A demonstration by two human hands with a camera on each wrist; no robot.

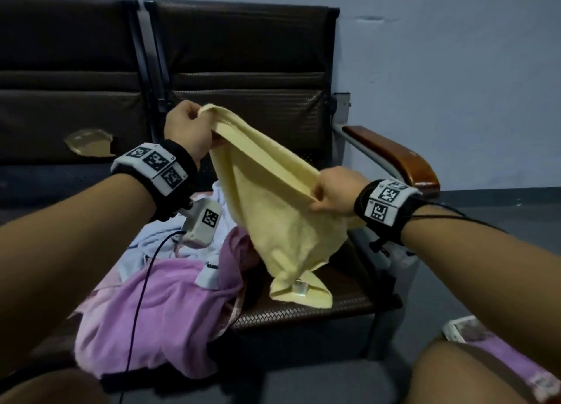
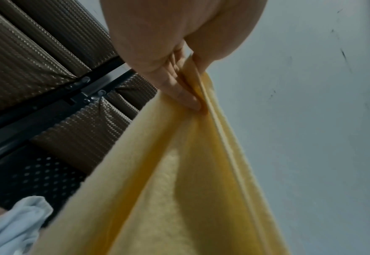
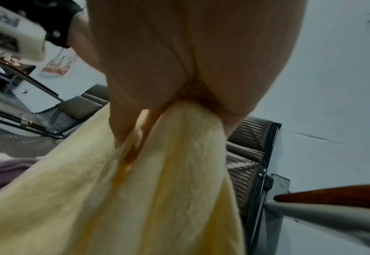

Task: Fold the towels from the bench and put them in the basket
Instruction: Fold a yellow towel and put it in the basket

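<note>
A pale yellow towel (image 1: 273, 197) hangs above the brown bench seat (image 1: 318, 309), held up by both hands. My left hand (image 1: 189, 127) pinches one upper corner, higher and further back; the left wrist view shows its fingers (image 2: 179, 91) on the towel's hem (image 2: 201, 155). My right hand (image 1: 332, 192) grips the other upper edge, lower and to the right, bunched in its fist (image 3: 179, 96). The towel's (image 3: 136, 198) bottom corner with a label (image 1: 299, 288) touches the seat. A purple towel (image 1: 158, 312) and a light blue one (image 1: 151, 239) lie heaped on the seat.
A white basket (image 1: 458, 330) with a purple towel in it stands on the floor at lower right, partly behind my knee. The bench has a wooden armrest (image 1: 394, 157) on the right and a torn backrest (image 1: 88, 142) on the left. A cable hangs from my left wrist.
</note>
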